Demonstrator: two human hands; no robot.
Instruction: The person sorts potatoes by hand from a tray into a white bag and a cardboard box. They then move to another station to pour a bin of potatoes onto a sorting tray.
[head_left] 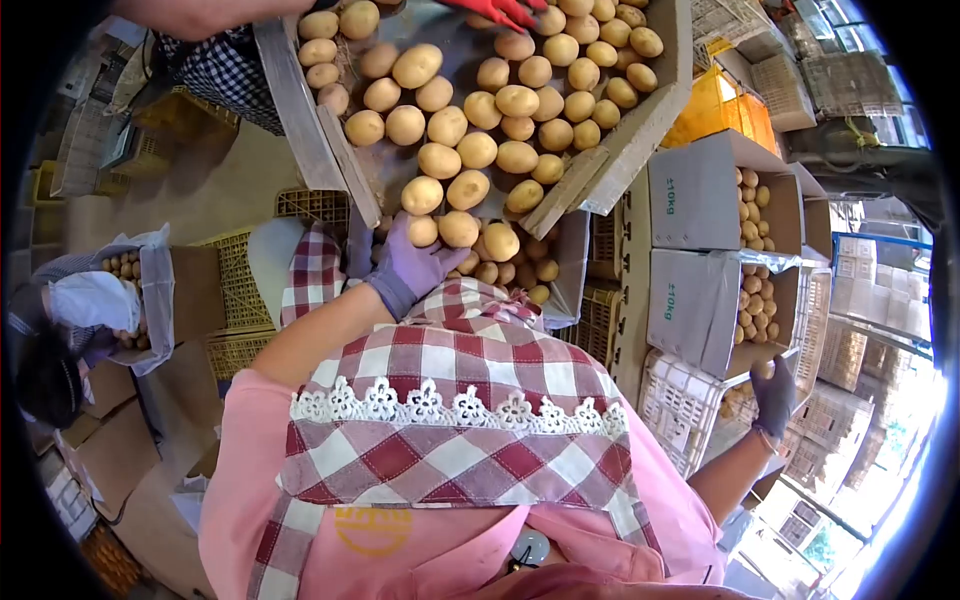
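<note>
At the lower mouth of the sorting chute, my left hand in a purple glove is cupped against potatoes, thumb spread to the right. Some of its fingers are hidden behind them. Just below the mouth, more potatoes lie in a box in front of my body. Far to the right, my right hand in a grey glove is closed around a potato. It is beside a white plastic crate with potatoes inside.
The wooden-sided chute carries many potatoes. Another person's red glove reaches in at its top. Two "±10kg" cartons of potatoes stand at right. Left, a person bends over a lined box by yellow crates.
</note>
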